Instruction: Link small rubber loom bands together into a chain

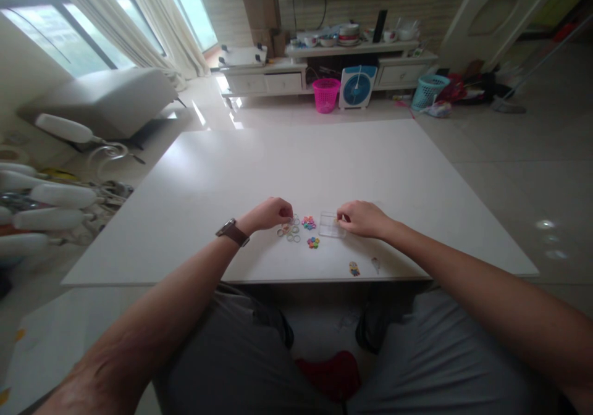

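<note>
My left hand (277, 212) is pinched closed over a loose group of metal rings (291, 237) on the white table (296, 162). Whatever its fingertips hold is too small to make out. To the right lie two small clusters of colourful beads, an upper cluster (309, 223) and a lower cluster (313, 243). My right hand (360, 217) is closed at the right side of a clear plastic box (328, 230) with compartments. A tiny yellow thing shows at its fingertips. Nearer the front edge are a yellow cartoon figure charm (354, 269) and a small silvery piece (375, 265).
The table's front edge runs just before my legs. Across the floor, a pink basket (326, 96), a blue and white fan (357, 88) and a light blue basket (428, 92) stand by a low cabinet (285, 82). White lamp-like pieces (62, 196) are on the left.
</note>
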The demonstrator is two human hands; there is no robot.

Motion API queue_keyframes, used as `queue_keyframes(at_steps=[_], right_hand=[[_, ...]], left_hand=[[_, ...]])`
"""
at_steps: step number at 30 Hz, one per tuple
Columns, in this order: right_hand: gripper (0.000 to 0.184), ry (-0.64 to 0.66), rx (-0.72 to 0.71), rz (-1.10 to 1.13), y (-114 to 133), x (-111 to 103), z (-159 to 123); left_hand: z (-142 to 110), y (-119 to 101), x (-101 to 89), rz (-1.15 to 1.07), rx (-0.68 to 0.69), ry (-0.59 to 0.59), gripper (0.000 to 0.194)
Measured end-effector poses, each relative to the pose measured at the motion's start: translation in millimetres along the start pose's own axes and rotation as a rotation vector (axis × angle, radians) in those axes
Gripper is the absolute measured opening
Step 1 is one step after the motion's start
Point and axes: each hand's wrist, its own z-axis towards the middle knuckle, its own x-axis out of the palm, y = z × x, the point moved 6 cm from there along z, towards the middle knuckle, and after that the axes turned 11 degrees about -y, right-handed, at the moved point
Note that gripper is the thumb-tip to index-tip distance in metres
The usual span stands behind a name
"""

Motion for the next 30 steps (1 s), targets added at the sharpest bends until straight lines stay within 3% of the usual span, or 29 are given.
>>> queue_keyframes(at_steps=[6, 14, 21, 26, 30], right_hand=[[0.02, -0.007, -0.004, -0.003, 0.3, 0.9, 0.3], [0.021, -0.007, 0.001, 0.004, 1.3, 0.1, 1.2], [0.02, -0.021, -0.004, 0.019, 2.4, -0.9, 0.5], [0.018, -0.074, -0.006, 0.073, 3.2, -3.2, 1.6], [0.02, -0.143, -0.052, 0.3, 16.8, -6.0, 2.1]], left_hand=[[4.6, -4.2, 1.7, 0.025, -0.021, -0.116, 0.014], [7.4, -10.3, 17.3, 0.092, -0.002, -0.08, 0.021], [8.0, -15.3, 19.6, 0.165, 0.068, -0.083, 0.016], [6.1, -19.7, 9.1, 0.036, 0.003, -0.134, 0.01], [3.2, -29.4, 6.4, -0.159, -0.053, -0.185, 0.007]])
